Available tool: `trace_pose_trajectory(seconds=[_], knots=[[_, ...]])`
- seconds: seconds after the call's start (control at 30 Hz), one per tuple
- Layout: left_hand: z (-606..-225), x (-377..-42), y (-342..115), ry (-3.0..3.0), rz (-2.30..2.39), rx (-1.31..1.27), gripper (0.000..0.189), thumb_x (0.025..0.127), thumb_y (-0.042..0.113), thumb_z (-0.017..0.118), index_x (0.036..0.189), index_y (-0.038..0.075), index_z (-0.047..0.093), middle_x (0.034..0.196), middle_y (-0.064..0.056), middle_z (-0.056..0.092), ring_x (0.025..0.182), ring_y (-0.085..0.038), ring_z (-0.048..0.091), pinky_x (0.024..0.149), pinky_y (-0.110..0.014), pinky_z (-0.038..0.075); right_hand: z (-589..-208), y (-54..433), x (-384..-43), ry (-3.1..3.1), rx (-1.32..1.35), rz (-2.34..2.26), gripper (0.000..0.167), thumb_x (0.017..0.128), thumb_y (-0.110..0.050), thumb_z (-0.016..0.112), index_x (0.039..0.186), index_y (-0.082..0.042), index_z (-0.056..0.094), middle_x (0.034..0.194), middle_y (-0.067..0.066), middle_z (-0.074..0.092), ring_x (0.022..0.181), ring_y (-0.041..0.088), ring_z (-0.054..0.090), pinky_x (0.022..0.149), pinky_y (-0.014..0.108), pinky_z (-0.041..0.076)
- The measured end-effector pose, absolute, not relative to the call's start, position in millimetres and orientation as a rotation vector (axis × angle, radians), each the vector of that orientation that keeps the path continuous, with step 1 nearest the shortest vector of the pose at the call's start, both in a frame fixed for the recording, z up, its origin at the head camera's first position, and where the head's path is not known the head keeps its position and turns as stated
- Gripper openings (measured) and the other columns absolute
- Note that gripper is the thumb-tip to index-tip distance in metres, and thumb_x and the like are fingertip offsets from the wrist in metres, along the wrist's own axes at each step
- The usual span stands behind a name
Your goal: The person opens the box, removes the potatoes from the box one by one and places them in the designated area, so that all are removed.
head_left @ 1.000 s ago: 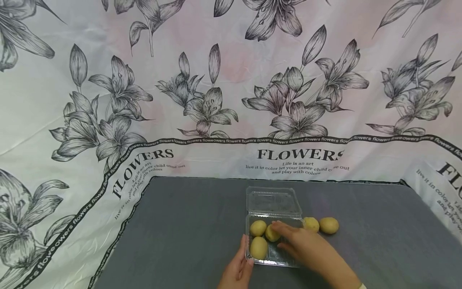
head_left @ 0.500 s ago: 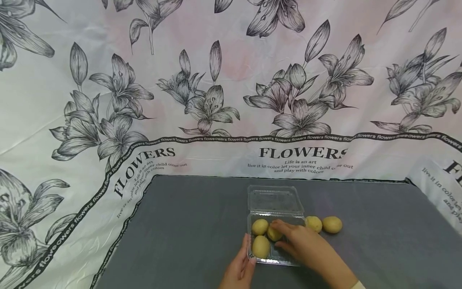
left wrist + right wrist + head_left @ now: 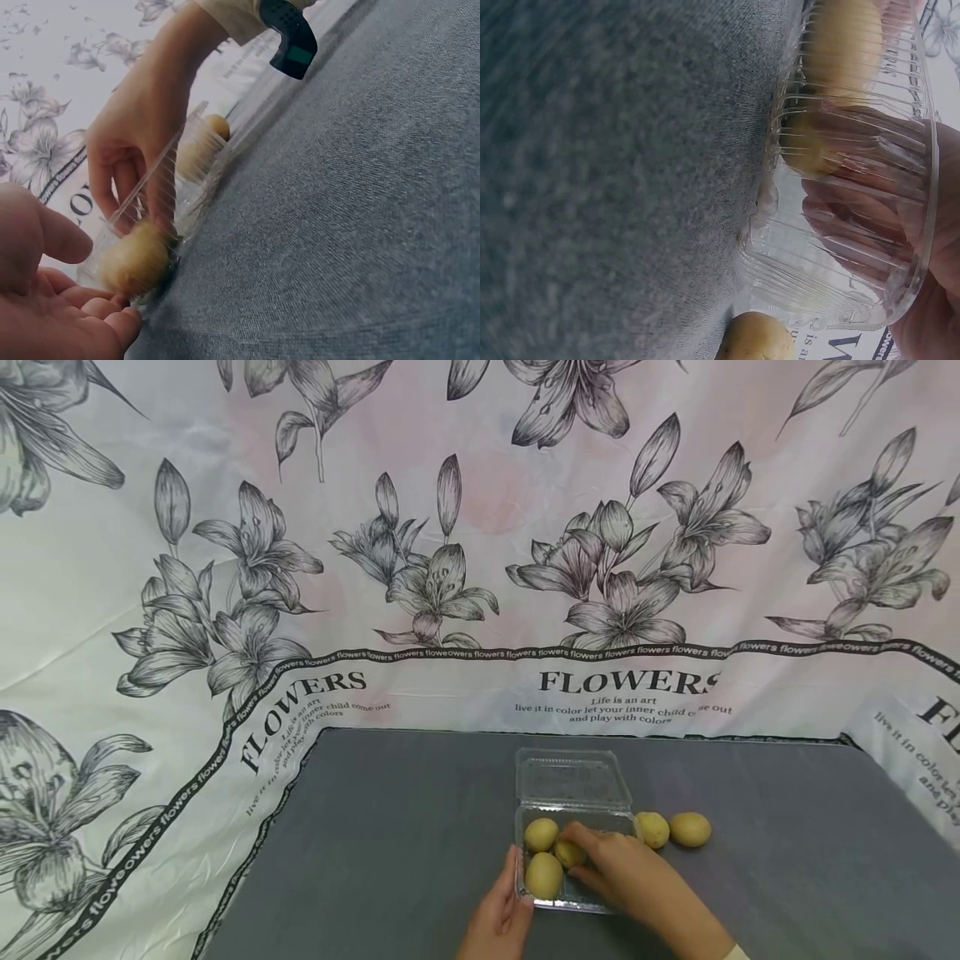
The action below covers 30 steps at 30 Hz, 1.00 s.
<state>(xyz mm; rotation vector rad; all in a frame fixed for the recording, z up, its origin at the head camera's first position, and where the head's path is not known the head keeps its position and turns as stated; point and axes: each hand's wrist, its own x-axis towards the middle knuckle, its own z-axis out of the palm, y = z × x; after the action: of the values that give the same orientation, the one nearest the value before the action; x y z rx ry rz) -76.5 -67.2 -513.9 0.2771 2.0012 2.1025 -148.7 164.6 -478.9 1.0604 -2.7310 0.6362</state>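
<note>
Cloth (image 3: pixel 491 493), white and pink with black flowers, hangs behind a flat grey table (image 3: pixel 405 827). On the table sits a see-through plastic box (image 3: pixel 577 907), its clear lid (image 3: pixel 572 778) folded open behind it. The right hand (image 3: pixel 618 864) dips into the box from the right. The left hand (image 3: pixel 497 918) is outside it, with straight fingers against the left wall and the thumb at the near corner; it holds no potato.

The right thumb and fingers are bent close together and pinch one yellow, egg-shaped potato (image 3: pixel 570 852). It is inside the box, at the left end of the right fingers, so the right hand is nearer. Fingers hide part of it, so which way its long side points is hard to tell. Just left of it lie a big near potato (image 3: pixel 543 876) and a smaller far potato (image 3: pixel 541 835). Outside, past the right wall, are a rounder potato (image 3: pixel 654 830) and a longer potato (image 3: pixel 690 829) lying sideways.
</note>
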Motion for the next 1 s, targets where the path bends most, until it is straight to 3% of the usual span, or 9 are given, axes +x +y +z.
trace_pose_trajectory(seconds=[0.33, 0.53, 0.7, 0.83, 1.0], knots=[[-513.1, -79.5, -64.0, 2.006, 2.127, 0.224, 0.071, 0.112, 0.019, 0.053, 0.164, -0.010, 0.014, 0.169, -0.034, 0.016, 0.157, -0.047, 0.016, 0.122, -0.045, 0.029, -482.5, 163.2, -148.6, -2.734, 1.090, 0.690, 0.041, 0.089, -0.012, 0.086, 0.123, -0.015, 0.062, 0.074, -0.015, 0.060, 0.062, -0.005, 0.050, 0.052, 0.024, 0.045], [-514.1, -83.5, -63.6, 2.050, 2.138, 0.261, 0.068, 0.113, 0.018, 0.051, 0.162, -0.013, 0.017, 0.167, -0.036, 0.021, 0.156, -0.047, 0.019, 0.122, -0.039, 0.029, -484.1, 163.1, -149.5, -2.723, 1.086, 0.697, 0.041, 0.090, -0.010, 0.085, 0.124, -0.013, 0.062, 0.073, -0.012, 0.062, 0.061, -0.005, 0.050, 0.052, 0.023, 0.046], [-515.3, -88.6, -63.5, 2.052, 2.151, 0.321, 0.066, 0.114, 0.018, 0.048, 0.161, -0.015, 0.016, 0.165, -0.039, 0.020, 0.155, -0.049, 0.018, 0.122, -0.034, 0.029, -485.6, 164.2, -150.3, -2.704, 1.104, 0.693, 0.045, 0.088, -0.009, 0.086, 0.125, -0.012, 0.061, 0.077, -0.008, 0.067, 0.064, -0.001, 0.058, 0.054, 0.026, 0.050], [-514.3, -92.2, -61.9, 2.050, 2.162, 0.333, 0.067, 0.113, 0.014, 0.050, 0.162, -0.015, 0.015, 0.166, -0.039, 0.019, 0.154, -0.051, 0.020, 0.122, -0.043, 0.030, -486.6, 164.6, -151.1, -2.690, 1.119, 0.684, 0.047, 0.087, -0.009, 0.087, 0.126, -0.012, 0.061, 0.084, -0.005, 0.072, 0.069, 0.005, 0.066, 0.056, 0.030, 0.053], [-512.2, -94.9, -57.4, 2.035, 2.204, 0.269, 0.068, 0.110, 0.008, 0.053, 0.162, -0.014, 0.015, 0.168, -0.035, 0.016, 0.155, -0.048, 0.019, 0.122, -0.044, 0.026, -487.5, 163.8, -150.6, -2.676, 1.123, 0.667, 0.047, 0.087, -0.009, 0.087, 0.126, -0.011, 0.062, 0.092, -0.001, 0.075, 0.073, 0.009, 0.069, 0.059, 0.031, 0.056]])
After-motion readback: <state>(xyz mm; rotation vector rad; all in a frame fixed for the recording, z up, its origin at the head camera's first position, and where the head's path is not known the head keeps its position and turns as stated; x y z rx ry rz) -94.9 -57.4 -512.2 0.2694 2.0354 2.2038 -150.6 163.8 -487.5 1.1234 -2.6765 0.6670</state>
